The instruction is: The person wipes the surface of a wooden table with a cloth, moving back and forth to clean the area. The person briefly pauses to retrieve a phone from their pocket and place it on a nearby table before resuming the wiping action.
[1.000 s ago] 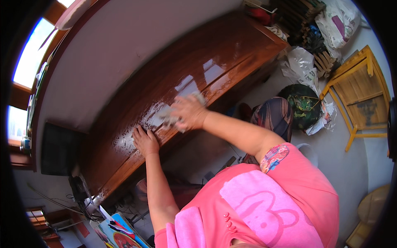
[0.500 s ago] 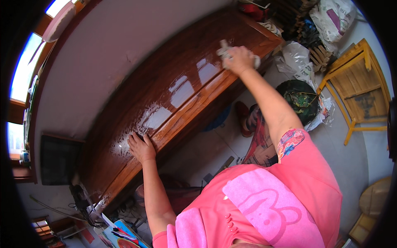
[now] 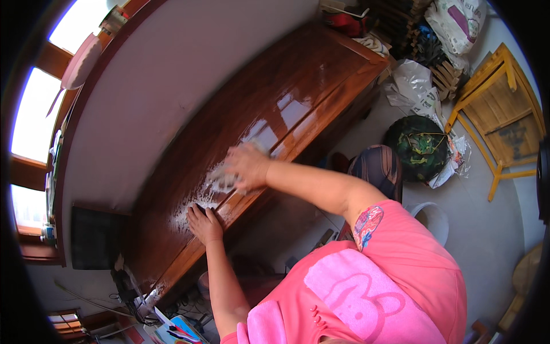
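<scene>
A long, glossy reddish-brown wooden tabletop [image 3: 189, 155] runs diagonally along the wall, its surface wet and shining with window reflections. My right hand [image 3: 247, 166], smeared by motion, presses a pale grey-white cloth [image 3: 220, 179] onto the middle of the wood. Just nearer and to the left, my left hand [image 3: 205, 225] rests flat near the front edge, fingers spread, touching the wet patch and holding nothing. Part of the cloth is hidden beneath the right hand.
A dark flat screen [image 3: 94, 238] stands at the table's left end. At right are a wooden chair [image 3: 504, 120], a round camouflage-patterned bundle [image 3: 416, 148], a white bucket [image 3: 432, 222] and plastic bags [image 3: 458, 26]. Papers [image 3: 175, 329] lie at lower left.
My right hand has swept the cloth from the table's far right part leftward and nearer, beside my left hand. The left hand stays on the wood. The white bucket has come into view.
</scene>
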`<state>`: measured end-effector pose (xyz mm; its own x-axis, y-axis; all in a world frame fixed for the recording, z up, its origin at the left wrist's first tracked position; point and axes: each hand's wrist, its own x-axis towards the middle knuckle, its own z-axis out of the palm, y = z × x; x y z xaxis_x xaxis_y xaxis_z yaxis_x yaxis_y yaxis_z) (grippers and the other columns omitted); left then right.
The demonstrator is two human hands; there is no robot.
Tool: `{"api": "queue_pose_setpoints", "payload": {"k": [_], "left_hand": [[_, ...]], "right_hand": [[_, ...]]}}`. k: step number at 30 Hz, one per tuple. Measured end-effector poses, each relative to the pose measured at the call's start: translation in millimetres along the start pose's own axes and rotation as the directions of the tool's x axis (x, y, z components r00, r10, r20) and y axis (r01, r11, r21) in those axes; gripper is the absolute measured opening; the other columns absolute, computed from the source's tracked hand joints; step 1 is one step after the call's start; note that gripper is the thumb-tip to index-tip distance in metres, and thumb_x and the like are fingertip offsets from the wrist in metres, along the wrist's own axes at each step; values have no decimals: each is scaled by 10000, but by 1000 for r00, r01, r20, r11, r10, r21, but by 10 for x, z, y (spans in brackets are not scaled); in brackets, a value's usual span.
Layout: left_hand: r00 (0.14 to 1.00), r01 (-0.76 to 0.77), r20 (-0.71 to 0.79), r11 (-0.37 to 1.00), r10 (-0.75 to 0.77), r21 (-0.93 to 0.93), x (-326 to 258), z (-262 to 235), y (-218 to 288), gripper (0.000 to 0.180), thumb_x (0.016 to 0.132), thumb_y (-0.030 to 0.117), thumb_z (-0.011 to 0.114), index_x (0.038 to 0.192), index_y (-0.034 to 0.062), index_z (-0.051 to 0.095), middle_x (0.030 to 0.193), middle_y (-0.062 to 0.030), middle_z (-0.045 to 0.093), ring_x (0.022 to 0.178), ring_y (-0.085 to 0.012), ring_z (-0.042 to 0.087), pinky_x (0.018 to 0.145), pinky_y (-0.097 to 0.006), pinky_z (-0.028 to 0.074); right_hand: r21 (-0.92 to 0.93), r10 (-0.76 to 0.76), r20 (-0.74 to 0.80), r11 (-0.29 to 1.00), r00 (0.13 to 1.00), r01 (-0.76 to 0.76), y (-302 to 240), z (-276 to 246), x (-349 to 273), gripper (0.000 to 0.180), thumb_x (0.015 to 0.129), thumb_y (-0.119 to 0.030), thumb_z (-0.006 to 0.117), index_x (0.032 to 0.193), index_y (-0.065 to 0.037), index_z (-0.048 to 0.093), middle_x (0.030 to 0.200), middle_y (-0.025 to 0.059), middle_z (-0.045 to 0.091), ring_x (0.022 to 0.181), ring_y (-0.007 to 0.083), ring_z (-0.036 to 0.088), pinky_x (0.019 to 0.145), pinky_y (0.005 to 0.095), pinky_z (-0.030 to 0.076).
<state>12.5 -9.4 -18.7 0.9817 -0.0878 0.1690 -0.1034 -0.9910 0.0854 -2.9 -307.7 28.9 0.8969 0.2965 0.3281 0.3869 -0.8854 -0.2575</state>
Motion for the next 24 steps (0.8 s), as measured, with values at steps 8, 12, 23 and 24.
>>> {"api": "queue_pose_setpoints", "payload": {"k": [8, 12, 23, 24], "left_hand": [[999, 11, 51, 999, -13, 36, -82, -74, 42, 667, 1024, 496, 412, 1541, 79, 353, 1618, -166, 305, 1500, -363, 252, 1177, -566, 236], [1000, -11, 19, 1000, 11, 15, -74, -55, 90, 674, 1021, 506, 428, 1537, 79, 353, 1607, -174, 316, 1497, -368, 256, 1174, -569, 236], [1000, -17, -22, 999, 18, 35, -58, -12, 30, 656, 1009, 455, 467, 1522, 57, 377, 1578, -192, 361, 1479, -385, 288, 1181, -543, 238], [1000, -25, -15, 999, 26, 33, -42, -33, 38, 655, 1008, 450, 470, 1522, 56, 377, 1580, -193, 359, 1481, -384, 284, 1182, -543, 237]], "right_hand": [[-177, 858, -269, 401, 437, -899, 2629, -1278, -853, 498, 815, -458, 665, 1251, -218, 664, 1349, 41, 613, 1344, 279, 483, 1092, 564, 382], [-378, 898, -285, 215, 334, -900, 2968, -1336, -1163, 627, 973, -542, 480, 1502, -207, 438, 1582, 65, 392, 1514, 291, 244, 1196, 603, 148], [3, -68, 224, 998, 972, 70, 336, -294, 272, 755, 841, -412, 602, 1552, -314, 368, 1487, 94, 521, 1363, 283, 480, 1037, 548, 339], [-29, -173, 148, 983, 974, 179, 267, -89, 292, 728, 842, -423, 604, 1533, -345, 389, 1481, 84, 524, 1363, 285, 474, 1040, 563, 337]]}}
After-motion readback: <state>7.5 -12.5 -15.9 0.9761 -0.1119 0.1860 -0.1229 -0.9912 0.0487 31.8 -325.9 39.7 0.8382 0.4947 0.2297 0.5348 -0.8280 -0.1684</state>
